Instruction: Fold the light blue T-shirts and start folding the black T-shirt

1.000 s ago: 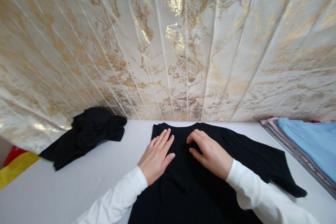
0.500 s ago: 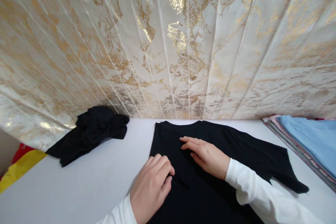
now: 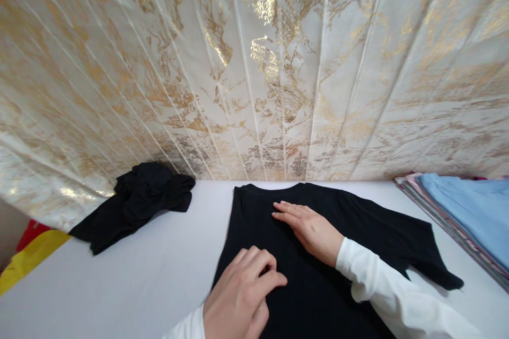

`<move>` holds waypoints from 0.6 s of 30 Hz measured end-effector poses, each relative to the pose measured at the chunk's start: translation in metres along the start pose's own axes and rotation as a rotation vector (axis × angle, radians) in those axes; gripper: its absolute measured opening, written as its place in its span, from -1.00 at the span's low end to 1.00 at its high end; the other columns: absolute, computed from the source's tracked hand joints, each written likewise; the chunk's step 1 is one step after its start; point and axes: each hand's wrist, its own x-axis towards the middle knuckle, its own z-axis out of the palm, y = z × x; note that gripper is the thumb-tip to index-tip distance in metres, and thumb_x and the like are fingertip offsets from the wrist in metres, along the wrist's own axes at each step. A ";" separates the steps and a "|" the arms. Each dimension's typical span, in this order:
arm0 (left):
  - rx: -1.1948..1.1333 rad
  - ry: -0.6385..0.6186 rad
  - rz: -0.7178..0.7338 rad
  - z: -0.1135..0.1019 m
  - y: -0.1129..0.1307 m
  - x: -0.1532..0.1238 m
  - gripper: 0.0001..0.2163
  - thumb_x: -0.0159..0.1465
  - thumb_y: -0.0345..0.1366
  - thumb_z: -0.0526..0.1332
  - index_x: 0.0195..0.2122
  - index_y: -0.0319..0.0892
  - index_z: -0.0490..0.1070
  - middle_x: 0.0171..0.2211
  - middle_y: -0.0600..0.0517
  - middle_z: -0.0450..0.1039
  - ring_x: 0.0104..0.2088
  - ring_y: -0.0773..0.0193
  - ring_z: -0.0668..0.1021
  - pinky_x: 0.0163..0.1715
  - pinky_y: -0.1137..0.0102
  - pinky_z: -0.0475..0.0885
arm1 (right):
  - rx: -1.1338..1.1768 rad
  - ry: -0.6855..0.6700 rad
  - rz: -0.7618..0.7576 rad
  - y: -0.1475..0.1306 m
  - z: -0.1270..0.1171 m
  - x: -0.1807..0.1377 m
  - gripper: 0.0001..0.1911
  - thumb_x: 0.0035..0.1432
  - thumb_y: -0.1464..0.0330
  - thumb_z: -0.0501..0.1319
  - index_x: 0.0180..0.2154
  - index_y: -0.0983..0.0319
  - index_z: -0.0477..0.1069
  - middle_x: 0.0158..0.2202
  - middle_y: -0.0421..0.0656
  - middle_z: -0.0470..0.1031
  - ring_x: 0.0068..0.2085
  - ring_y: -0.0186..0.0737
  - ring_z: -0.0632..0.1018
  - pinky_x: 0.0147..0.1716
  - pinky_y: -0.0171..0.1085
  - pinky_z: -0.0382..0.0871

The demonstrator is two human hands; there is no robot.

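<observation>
A black T-shirt (image 3: 369, 233) lies spread on the white table (image 3: 159, 270), its collar toward the wall and its left side folded in. My right hand (image 3: 308, 228) rests flat on the shirt's upper middle, fingers stretched out and together. My left hand (image 3: 242, 294) sits lower on the shirt near its folded left edge, fingers curled and pressing or pinching the cloth. Both arms wear white long sleeves.
A crumpled black garment (image 3: 137, 201) lies at the back left of the table. A stack of folded clothes with a light blue top (image 3: 469, 212) sits at the right edge. A gold-patterned cream curtain (image 3: 254, 63) hangs behind. Red and yellow cloth (image 3: 27, 249) shows at far left.
My left hand has slid down the shirt toward me and curled its fingers from flat to bent. My right hand has flattened and stayed near the collar.
</observation>
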 end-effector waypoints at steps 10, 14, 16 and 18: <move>-0.102 0.214 -0.182 -0.020 -0.030 0.007 -0.66 0.32 -0.50 -0.13 -0.07 -0.09 0.35 -0.11 -0.02 0.39 -0.08 0.24 0.44 -0.05 0.34 0.35 | 0.039 0.017 0.003 -0.031 -0.007 0.003 -0.48 0.18 0.53 -0.05 0.18 0.28 0.21 0.27 -0.05 0.14 0.27 -0.18 0.16 0.17 -0.06 0.18; 0.122 0.141 -0.215 -0.007 -0.061 0.010 -0.61 0.37 -0.29 -0.03 0.22 -0.15 0.11 0.23 -0.11 0.15 0.22 0.12 0.23 0.16 0.17 0.20 | 0.061 -0.057 -0.033 -0.039 0.003 0.002 -0.45 0.20 0.37 0.07 0.23 0.26 0.13 0.30 -0.05 0.05 0.30 -0.12 0.08 0.22 -0.03 0.09; 0.206 0.042 -0.191 0.000 -0.069 0.008 -0.52 0.38 -0.19 -0.01 0.29 -0.14 -0.03 0.30 -0.12 -0.01 0.28 0.08 0.09 0.20 0.10 0.12 | 0.023 -0.069 0.008 -0.028 0.007 0.001 -0.42 0.21 0.33 0.09 0.24 0.27 0.10 0.30 -0.03 0.02 0.30 -0.10 0.05 0.23 0.00 0.05; 0.236 -0.017 -0.189 0.002 -0.070 0.006 -0.49 0.39 -0.14 -0.03 0.32 -0.12 -0.11 0.32 -0.10 -0.09 0.30 0.09 0.03 0.21 0.07 0.09 | -0.021 -0.057 0.057 -0.013 0.009 0.000 -0.43 0.23 0.33 0.06 0.25 0.29 0.08 0.31 -0.02 0.01 0.30 -0.10 0.05 0.23 0.00 0.05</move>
